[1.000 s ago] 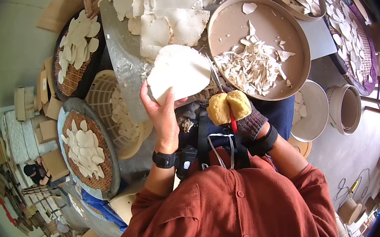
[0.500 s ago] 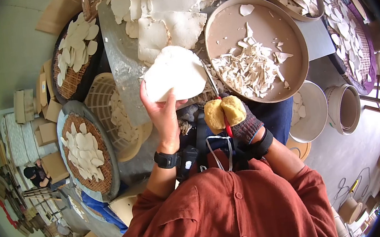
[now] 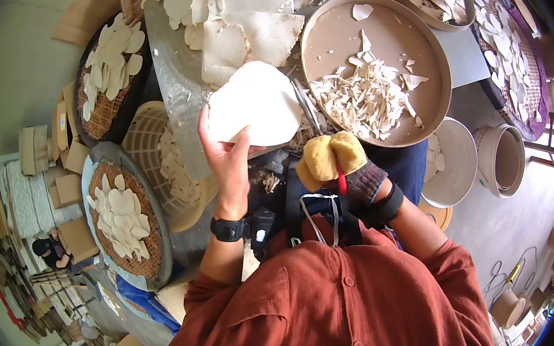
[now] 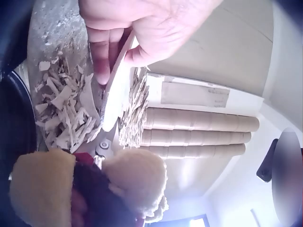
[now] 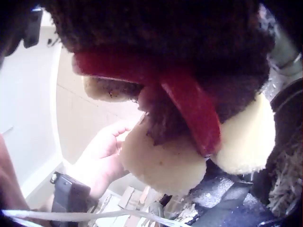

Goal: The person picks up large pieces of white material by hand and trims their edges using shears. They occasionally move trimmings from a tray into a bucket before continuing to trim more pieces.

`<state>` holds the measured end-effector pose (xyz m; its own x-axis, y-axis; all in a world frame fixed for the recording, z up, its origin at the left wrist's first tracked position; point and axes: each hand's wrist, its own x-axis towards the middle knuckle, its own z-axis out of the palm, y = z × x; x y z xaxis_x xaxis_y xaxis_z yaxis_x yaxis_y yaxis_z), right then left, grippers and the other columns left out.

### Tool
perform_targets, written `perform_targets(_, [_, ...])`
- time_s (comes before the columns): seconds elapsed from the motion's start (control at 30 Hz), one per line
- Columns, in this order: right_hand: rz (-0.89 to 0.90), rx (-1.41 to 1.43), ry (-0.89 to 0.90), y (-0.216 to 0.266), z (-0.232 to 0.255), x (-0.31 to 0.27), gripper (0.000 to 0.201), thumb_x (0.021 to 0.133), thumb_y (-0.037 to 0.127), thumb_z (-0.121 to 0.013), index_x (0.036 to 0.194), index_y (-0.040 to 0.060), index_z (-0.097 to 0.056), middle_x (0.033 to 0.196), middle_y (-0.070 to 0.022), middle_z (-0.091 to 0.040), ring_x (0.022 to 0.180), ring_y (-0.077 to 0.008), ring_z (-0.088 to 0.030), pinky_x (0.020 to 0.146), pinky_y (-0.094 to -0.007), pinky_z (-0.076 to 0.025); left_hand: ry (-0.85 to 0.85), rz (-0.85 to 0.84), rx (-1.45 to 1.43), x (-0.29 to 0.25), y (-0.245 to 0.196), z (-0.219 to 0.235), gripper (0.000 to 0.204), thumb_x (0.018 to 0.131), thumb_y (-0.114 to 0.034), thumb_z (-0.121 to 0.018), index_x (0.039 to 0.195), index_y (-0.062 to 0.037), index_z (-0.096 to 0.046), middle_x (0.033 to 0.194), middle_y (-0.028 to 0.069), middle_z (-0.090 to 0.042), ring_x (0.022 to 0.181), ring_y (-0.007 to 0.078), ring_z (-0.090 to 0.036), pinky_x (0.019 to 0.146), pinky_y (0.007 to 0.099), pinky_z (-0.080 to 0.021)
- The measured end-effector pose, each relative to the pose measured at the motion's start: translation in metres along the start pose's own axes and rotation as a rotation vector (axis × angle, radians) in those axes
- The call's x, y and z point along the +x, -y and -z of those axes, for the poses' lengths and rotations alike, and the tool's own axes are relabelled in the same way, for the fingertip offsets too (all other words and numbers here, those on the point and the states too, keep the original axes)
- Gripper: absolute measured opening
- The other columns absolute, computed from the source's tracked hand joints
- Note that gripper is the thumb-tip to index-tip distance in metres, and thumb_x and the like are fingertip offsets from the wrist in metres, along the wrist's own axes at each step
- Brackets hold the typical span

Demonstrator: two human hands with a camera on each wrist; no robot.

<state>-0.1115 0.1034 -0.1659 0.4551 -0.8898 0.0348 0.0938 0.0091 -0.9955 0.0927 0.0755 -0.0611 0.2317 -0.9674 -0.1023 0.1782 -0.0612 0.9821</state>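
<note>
My bare left hand (image 3: 230, 171) pinches the lower left edge of a white rounded slab (image 3: 252, 105), thumb on its upper face, fingers beneath. In the left wrist view the slab (image 4: 116, 94) is seen edge-on, just above the pivot of metal scissors (image 4: 102, 146). My gloved right hand (image 3: 365, 180), padded with yellow foam (image 3: 330, 158), grips the red scissor handles (image 3: 341, 180). The blades (image 3: 306, 105) lie along the slab's right edge. Seen from the right wrist, the red handles (image 5: 191, 106) sit inside the dark glove, foam (image 5: 163, 158) around the fingers.
A round tray (image 3: 442, 51) of offcuts stands right of the slab. Stacked white sheets (image 3: 255, 39) lie beyond it on the metal table (image 3: 179, 95). A plastic basket (image 3: 142, 130) and a woven tray of pieces (image 3: 157, 248) are at left, a white bucket (image 3: 463, 172) at right.
The left hand has shifted slightly left and turned the slab, whose outline now looks rounder. The scissors and right hand have moved a little, the blades staying beside the slab's right edge.
</note>
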Motion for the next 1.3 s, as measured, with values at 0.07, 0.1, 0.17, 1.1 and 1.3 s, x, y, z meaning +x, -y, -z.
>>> perform_targets(0.07, [-0.171, 1.228, 0.236, 0.012, 0.011, 0.01, 0.02, 0.089, 0.012, -0.054, 0.107, 0.0069, -0.058, 0.106, -0.0071, -0.062, 0.102, -0.0192, -0.057, 0.094, -0.0314, -0.042, 0.094, -0.006, 0.058, 0.004, -0.005, 0.009, 0.072, 0.081, 0.007, -0.055, 0.14, -0.0064, -0.017, 0.126, 0.0135, -0.044, 0.104, 0.02, -0.055, 0.074, 0.03, -0.056])
perform_targets(0.1, [-0.036, 0.735, 0.178, 0.01, 0.012, 0.009, 0.018, 0.089, 0.011, -0.052, 0.104, 0.003, -0.059, 0.102, -0.0092, -0.063, 0.098, -0.0201, -0.059, 0.089, -0.0311, -0.045, 0.143, -0.009, 0.088, 0.006, -0.006, 0.011, 0.072, 0.081, 0.007, -0.055, 0.14, -0.0058, -0.017, 0.126, 0.0134, -0.044, 0.105, 0.0198, -0.054, 0.078, 0.0301, -0.055])
perform_targets(0.17, [0.062, 0.221, 0.073, 0.02, 0.01, 0.009, 0.017, 0.089, 0.009, -0.051, 0.098, -0.0023, -0.06, 0.095, -0.0122, -0.066, 0.091, -0.022, -0.063, 0.08, -0.031, -0.049, 0.156, 0.012, 0.048, 0.008, -0.007, 0.015, 0.072, 0.082, 0.006, -0.056, 0.141, -0.0051, -0.017, 0.127, 0.014, -0.044, 0.107, 0.0184, -0.053, 0.084, 0.0299, -0.051])
perform_targets(1.1, [-0.29, 0.805, 0.198, 0.042, -0.015, -0.019, 0.023, 0.084, 0.01, -0.062, 0.105, 0.0021, -0.058, 0.102, -0.0104, -0.063, 0.097, -0.021, -0.061, 0.087, -0.0319, -0.048, 0.237, 0.324, -0.173, 0.025, -0.012, 0.026, 0.037, 0.085, -0.002, -0.057, 0.121, 0.0004, -0.048, 0.109, 0.0087, -0.06, 0.096, 0.0149, -0.06, 0.088, 0.0287, -0.048])
perform_targets(1.3, [-0.281, 0.128, 0.257, 0.049, 0.001, -0.018, 0.022, 0.088, 0.008, -0.059, 0.109, 0.0008, -0.056, 0.105, -0.0069, -0.061, 0.098, -0.0156, -0.06, 0.089, -0.0303, -0.048, 0.372, 0.117, -0.034, 0.029, -0.019, 0.039, 0.02, 0.083, -0.002, -0.061, 0.103, -0.0018, -0.063, 0.104, 0.0081, -0.065, 0.099, 0.0165, -0.061, 0.092, 0.0302, -0.046])
